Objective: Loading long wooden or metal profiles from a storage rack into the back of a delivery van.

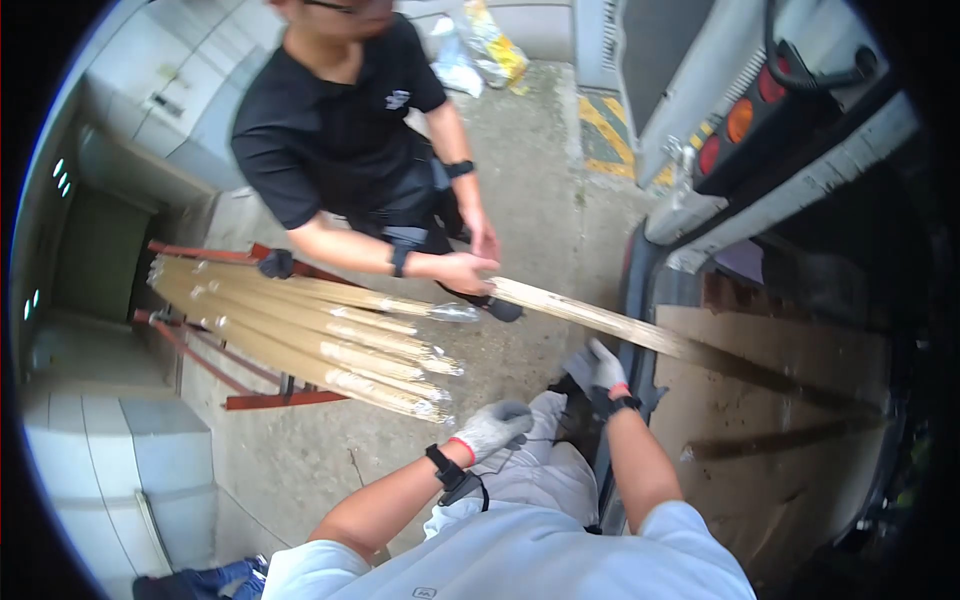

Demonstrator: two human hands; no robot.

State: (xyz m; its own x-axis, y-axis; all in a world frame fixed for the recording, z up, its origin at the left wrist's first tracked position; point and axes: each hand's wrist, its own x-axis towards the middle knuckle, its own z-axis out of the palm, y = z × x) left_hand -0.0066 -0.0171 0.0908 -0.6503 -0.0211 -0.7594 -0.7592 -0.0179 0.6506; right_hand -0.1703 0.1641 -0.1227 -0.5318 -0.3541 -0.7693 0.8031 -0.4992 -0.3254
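My left hand [497, 428], in a white and grey work glove, hangs in front of my light trousers. Its fingers are loosely bent, with nothing visible in them. Beside the vehicle's edge, my right hand [600, 372] wears a similar glove. It is slightly blurred, but its fingers look spread, and it appears apart from the long bundle. That narrow, tan bundle of strips [590, 316] slants from a co-worker's hands [468, 268] across the sill into the vehicle's cargo bed. Another long, slim bundle [760, 438] lies on the bed.
Several plastic-wrapped long bundles [310, 325] rest on a red metal rack [285, 401] to the left. A co-worker in black [335, 130] stands opposite me. The vehicle's open cargo bed [740, 385] is at right. Clear and yellow plastic bags [480, 50] lie at the far wall.
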